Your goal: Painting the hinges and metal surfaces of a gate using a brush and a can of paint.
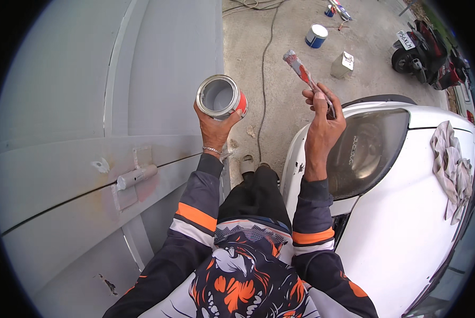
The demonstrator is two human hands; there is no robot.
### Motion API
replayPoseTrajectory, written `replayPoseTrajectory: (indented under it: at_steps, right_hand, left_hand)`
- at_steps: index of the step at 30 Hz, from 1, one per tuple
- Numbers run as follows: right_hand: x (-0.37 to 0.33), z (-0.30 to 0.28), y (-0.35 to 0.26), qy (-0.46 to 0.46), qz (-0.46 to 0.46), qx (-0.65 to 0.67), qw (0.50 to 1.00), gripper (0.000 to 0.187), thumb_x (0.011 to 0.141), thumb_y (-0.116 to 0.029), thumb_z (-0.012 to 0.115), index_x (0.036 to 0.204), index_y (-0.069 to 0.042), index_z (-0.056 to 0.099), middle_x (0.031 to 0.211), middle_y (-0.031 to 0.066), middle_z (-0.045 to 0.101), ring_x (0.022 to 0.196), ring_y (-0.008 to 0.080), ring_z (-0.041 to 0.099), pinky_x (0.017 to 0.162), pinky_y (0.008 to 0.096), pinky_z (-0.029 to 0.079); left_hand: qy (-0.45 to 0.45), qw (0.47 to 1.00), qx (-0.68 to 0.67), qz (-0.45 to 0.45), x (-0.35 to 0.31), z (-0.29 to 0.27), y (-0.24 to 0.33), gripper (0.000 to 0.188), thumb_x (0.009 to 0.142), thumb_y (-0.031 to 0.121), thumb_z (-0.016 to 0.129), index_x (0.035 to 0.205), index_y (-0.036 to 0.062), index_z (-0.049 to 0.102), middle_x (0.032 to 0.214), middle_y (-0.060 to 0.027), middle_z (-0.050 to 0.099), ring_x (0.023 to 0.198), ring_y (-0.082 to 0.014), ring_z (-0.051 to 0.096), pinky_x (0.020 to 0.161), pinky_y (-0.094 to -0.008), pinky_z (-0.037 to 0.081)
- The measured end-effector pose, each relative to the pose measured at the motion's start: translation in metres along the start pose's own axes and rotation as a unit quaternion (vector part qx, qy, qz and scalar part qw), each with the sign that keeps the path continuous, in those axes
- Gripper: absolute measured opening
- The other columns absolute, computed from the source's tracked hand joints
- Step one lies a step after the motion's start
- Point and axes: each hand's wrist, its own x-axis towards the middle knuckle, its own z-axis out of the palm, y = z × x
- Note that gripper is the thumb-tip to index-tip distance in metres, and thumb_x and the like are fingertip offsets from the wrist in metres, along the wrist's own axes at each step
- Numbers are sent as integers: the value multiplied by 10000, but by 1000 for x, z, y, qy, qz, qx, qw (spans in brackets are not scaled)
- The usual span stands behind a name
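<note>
My left hand (216, 129) grips an open paint can (239, 106) from below and the side, fingers wrapped round it. The can has a red label and grey paint coating its inside. In my right hand (324, 124) is a paintbrush (303, 72), pinched by its handle, with the bristle end pointing up and left, apart from the can. Grey paint covers the bristles, and red and grey smears mark the brush. Left of the can stands a grey-painted metal panel (168, 69) with a welded hinge (137, 177).
At right is a white car (391, 233) with a rag (452, 169) on its hood. Farther off on the concrete stand a blue-and-white paint can (316, 36), a square tin (343, 64) and a motorcycle (428, 58). A dark cable (264, 69) runs along the ground.
</note>
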Motion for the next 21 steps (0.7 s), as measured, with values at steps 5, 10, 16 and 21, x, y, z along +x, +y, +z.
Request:
replayPoseTrajectory:
  at_steps: [5, 10, 16, 21]
  right_hand:
    - [61, -5, 14, -2, 25, 0, 1000, 319, 1032, -188, 611, 1247, 43, 659, 988, 124, 763, 922, 131, 661, 856, 263, 504]
    - [123, -16, 49, 15, 91, 18, 996, 327, 1036, -212, 614, 1248, 33, 658, 1004, 122, 764, 939, 134, 668, 869, 265, 502]
    - [169, -43, 88, 13, 121, -48, 991, 276, 1000, -193, 648, 1239, -61, 687, 994, 130, 768, 969, 178, 723, 845, 306, 530]
    - [179, -67, 111, 54, 30, -165, 984, 256, 930, -160, 670, 1174, -88, 704, 820, 174, 682, 777, 365, 662, 716, 462, 516]
  left_hand:
    - [3, 1000, 29, 6, 49, 28, -1, 982, 674, 208, 941, 1431, 12, 346, 1366, -149, 530, 1251, -250, 571, 1061, -373, 496]
    - [-71, 997, 41, 5, 100, 75, -6, 991, 676, 218, 940, 1439, 19, 340, 1371, -151, 528, 1256, -253, 572, 1063, -380, 498]
    - [-243, 962, 111, 47, 169, 170, 12, 1038, 661, 201, 936, 1468, 44, 302, 1394, -156, 530, 1291, -285, 563, 1096, -410, 479]
    - [-370, 898, 135, 198, 221, 263, 50, 1051, 643, 97, 893, 1484, 21, 267, 1373, -169, 543, 1280, -291, 572, 1090, -416, 473]
